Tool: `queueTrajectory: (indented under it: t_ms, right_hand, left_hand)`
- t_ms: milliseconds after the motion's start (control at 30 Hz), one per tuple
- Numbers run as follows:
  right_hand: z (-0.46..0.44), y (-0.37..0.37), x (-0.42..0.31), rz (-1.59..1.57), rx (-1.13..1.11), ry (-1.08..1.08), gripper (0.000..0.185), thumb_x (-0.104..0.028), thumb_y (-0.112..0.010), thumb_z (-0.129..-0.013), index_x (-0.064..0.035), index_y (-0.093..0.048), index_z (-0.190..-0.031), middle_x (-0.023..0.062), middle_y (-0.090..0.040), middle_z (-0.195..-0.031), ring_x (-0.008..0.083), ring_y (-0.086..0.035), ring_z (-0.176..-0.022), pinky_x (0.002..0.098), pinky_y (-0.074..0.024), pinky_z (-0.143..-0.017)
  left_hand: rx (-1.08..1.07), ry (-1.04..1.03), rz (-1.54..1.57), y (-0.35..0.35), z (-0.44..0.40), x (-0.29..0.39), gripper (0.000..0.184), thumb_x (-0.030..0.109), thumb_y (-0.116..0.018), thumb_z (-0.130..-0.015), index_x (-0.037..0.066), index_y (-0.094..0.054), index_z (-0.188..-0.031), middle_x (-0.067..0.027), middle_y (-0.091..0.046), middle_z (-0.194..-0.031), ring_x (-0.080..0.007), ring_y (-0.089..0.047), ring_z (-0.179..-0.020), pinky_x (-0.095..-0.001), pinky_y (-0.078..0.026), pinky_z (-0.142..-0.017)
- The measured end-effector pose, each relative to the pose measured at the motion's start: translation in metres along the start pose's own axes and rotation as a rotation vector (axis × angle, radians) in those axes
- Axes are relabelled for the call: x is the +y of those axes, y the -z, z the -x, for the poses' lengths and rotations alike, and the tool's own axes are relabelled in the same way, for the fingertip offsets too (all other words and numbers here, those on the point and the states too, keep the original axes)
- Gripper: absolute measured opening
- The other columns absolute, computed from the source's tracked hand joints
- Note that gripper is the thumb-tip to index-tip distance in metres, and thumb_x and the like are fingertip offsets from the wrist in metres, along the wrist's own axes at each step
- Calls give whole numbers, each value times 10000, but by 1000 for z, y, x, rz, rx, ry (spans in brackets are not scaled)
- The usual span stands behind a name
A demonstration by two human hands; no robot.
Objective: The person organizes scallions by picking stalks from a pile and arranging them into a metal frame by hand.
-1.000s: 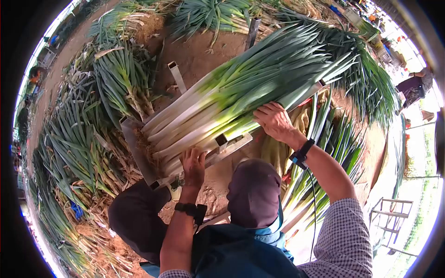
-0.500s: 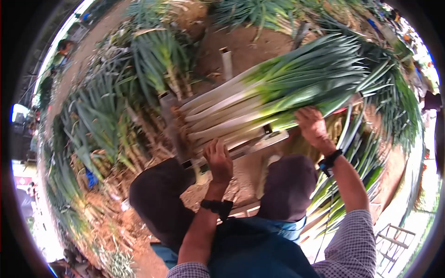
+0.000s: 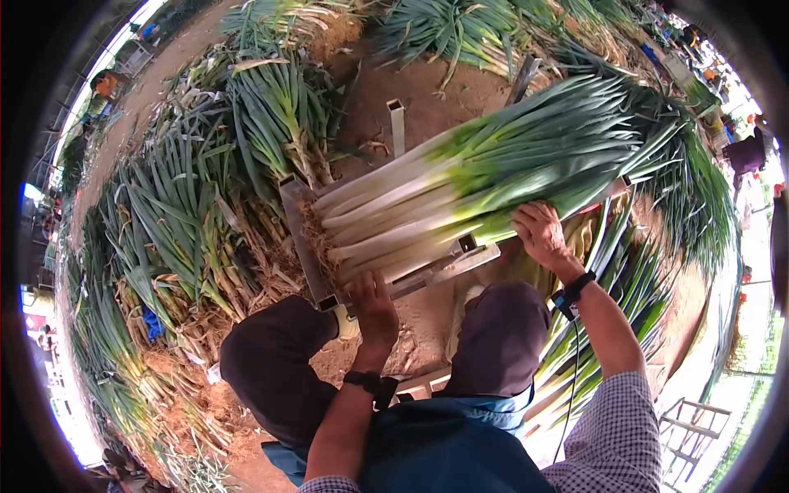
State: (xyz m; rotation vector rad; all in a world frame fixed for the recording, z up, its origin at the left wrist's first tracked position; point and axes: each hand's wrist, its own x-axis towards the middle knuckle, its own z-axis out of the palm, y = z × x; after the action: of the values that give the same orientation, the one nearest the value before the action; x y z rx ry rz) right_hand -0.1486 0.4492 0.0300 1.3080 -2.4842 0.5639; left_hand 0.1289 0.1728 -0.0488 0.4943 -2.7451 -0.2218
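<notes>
A thick bundle of long leeks lies across a metal frame, its roots against an upright plate at the left and its green leaves toward the upper right. My left hand rests at the near edge of the white stems close to the roots, fingers bent against them; whether it grips any is hidden. My right hand lies over the near side of the green leaves, with its fingers extended on top of them.
Piles of leeks cover the ground at the left. More leeks lie at the top and beside my right forearm. A metal post stands behind the bundle. A wooden rack is at the lower right.
The view has shifted, so the bundle and frame appear farther right than a second ago. Both hands stay along the bundle's near side, with little change in their placement.
</notes>
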Motion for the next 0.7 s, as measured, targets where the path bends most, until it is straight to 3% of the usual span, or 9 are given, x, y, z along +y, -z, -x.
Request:
queueTrajectory:
  t_ms: [100,233,400,500,700]
  right_hand:
    - [-12,15,-2,-27,-114,-4,223,-197,-696,-853,-54,-698,-1024,110,-671,-1074,332,-584,-1089,443,-453,-960]
    - [-65,38,-40,-63,-27,173,251,-157,-728,-801,-33,-669,-1011,119,-645,-1057,332,-576,-1053,438,-456,-946]
    - [-89,-20,-39,79,-323,238,280,-253,-729,-782,-103,-689,-1015,81,-633,-920,279,-571,-995,433,-386,-1001]
    - [-89,-12,-40,27,-275,264,240,-239,-727,-789,-104,-700,-985,76,-622,-865,271,-569,-959,426,-397,-985]
    - [-69,-4,-30,-39,-269,284,282,-271,-719,-797,-103,-706,-1023,69,-632,-924,268,-568,-962,410,-405,-964]
  left_hand:
    - [29,13,19,-7,1,-1,573,27,-575,-833,-84,-448,-1381,-227,-411,-1377,-406,-375,-1329,-523,-284,-1157]
    - [17,44,47,0,1,6,576,51,-598,-835,-86,-451,-1374,-224,-404,-1374,-403,-364,-1339,-535,-283,-1153]
    - [32,9,7,-7,3,-2,584,76,-569,-846,-94,-440,-1390,-226,-416,-1375,-406,-382,-1329,-539,-288,-1155]
    - [23,31,39,-4,4,-3,580,84,-553,-856,-100,-436,-1394,-228,-416,-1378,-406,-384,-1330,-545,-286,-1158]
    - [59,41,151,-3,6,0,563,76,-555,-896,-109,-416,-1409,-268,-394,-1438,-440,-341,-1385,-546,-261,-1180]
